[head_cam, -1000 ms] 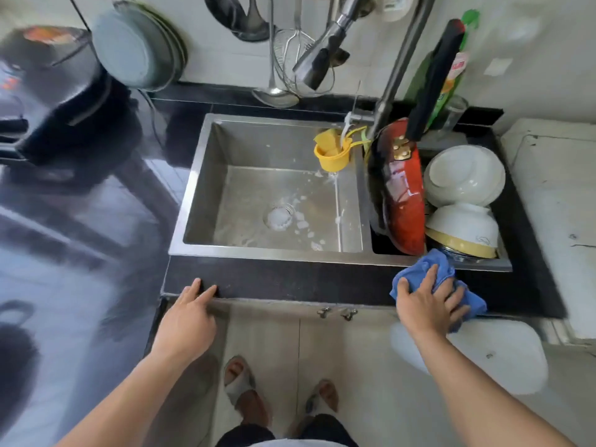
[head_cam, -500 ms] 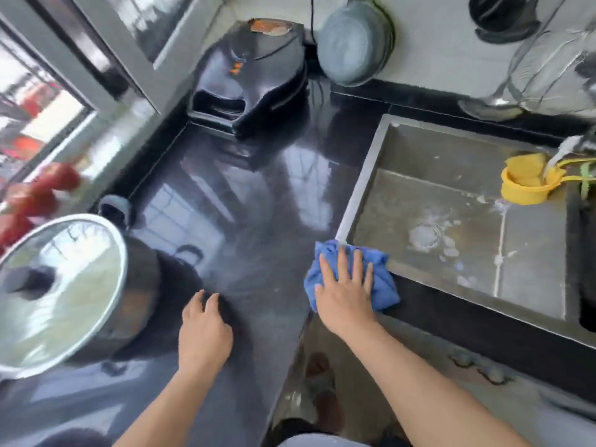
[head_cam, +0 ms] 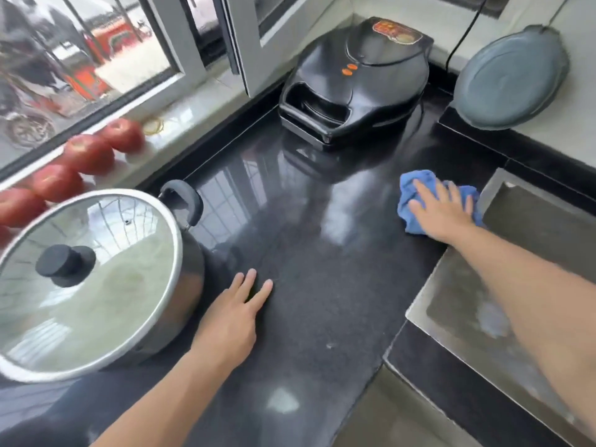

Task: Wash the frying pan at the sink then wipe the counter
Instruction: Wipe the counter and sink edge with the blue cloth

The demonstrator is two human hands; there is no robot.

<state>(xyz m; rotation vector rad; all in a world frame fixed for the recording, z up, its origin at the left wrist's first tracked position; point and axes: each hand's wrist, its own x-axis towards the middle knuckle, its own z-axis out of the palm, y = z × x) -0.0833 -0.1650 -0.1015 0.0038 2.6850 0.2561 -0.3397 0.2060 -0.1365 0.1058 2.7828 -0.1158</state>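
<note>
Two bare hands on the glossy black stone counter (head_cam: 290,237): right hand (head_cam: 440,212), fingers straight, presses a crumpled blue cloth (head_cam: 409,201) just beside the steel sink (head_cam: 493,185); left hand (head_cam: 233,317) rests flat, fingers extended, near a glass-lidded steel pot (head_cam: 87,279).

The person's left hand (head_cam: 233,314) lies flat, palm down, with its fingers straight and close together, pointing toward the far right. Its forearm runs back toward the near left edge of the view, bare to the elbow. The right hand (head_cam: 442,211) is farther away and to the right, also palm down, its fingers spread and stretched toward the far left, pressing flat. The right forearm, bare too, stretches from the near right corner diagonally up to the wrist. The two hands are well apart, and neither has its fingers curled.
</note>
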